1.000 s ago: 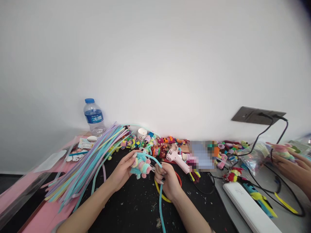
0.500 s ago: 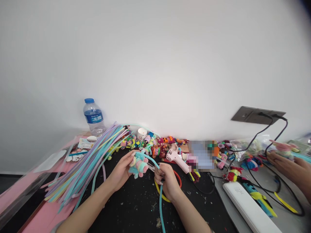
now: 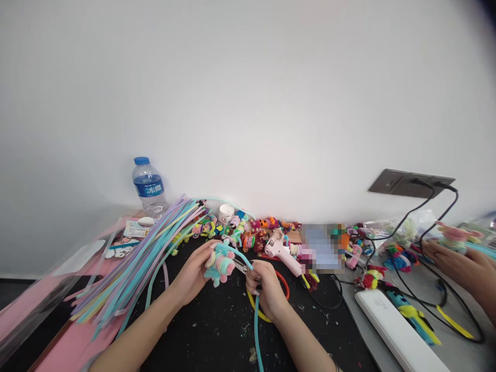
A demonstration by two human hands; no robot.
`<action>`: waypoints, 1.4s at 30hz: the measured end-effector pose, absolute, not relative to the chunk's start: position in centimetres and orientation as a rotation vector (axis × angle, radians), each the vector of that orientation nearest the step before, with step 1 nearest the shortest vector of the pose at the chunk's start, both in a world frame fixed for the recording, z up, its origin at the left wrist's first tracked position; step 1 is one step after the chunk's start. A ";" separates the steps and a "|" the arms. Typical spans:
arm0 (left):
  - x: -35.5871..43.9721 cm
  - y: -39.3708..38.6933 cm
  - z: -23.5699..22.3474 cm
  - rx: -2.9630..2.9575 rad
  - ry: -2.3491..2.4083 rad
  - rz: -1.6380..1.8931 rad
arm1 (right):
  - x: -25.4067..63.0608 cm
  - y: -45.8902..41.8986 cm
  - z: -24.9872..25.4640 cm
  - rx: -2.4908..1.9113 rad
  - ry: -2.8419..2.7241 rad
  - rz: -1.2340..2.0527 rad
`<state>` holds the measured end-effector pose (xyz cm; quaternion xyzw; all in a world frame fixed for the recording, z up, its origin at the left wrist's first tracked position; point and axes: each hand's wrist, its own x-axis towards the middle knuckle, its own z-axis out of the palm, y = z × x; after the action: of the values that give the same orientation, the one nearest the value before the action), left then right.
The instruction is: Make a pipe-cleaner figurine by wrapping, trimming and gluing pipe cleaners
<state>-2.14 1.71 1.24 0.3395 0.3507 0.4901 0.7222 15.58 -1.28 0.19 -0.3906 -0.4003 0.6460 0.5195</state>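
A fuzzy pipe-cleaner figure (image 3: 220, 264) in turquoise, pink and pale yellow is held in my left hand (image 3: 198, 273), fingers closed behind it. From its top a turquoise pipe cleaner (image 3: 256, 330) arcs over to my right hand (image 3: 265, 287) and hangs down below it. My right fingers are pinched round this strand. A small metal tool (image 3: 240, 266) shows between the figure and my right hand; its kind and grip are partly hidden. Under my right hand lie a yellow ring strand (image 3: 251, 302) and a red-orange one (image 3: 285, 284).
Left lies a big bundle of pastel pipe cleaners (image 3: 143, 263), with a water bottle (image 3: 149, 186) behind. A pink glue gun (image 3: 284, 253) and several small figures line the wall. Right are a white power bank (image 3: 399, 330), black cables (image 3: 411, 212) and another person's hand (image 3: 461, 268) with a pink figure (image 3: 455, 236).
My hands and the figure stay almost still. At the right, the other person's hand and pink figure have shifted slightly.
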 end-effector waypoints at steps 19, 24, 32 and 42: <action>-2.6 2.5 0.8 0.602 0.830 1.218 | 26.2 -7.4 1.6 -1.825 -1.518 -0.247; -2.5 2.5 0.5 0.614 0.856 1.212 | 29.5 -10.4 -2.7 -2.049 -1.647 -0.573; -2.4 2.4 0.5 0.614 0.855 1.210 | 28.9 -11.0 -2.7 -2.135 -1.493 -0.567; -1.8 1.7 1.3 0.740 0.881 1.115 | 28.0 -10.8 -1.4 -1.729 -1.514 -0.379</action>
<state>-1.77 1.75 1.30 0.3315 0.3950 0.4998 0.6959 27.95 -10.81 -1.39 -0.6819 -0.5970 -0.1496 0.3952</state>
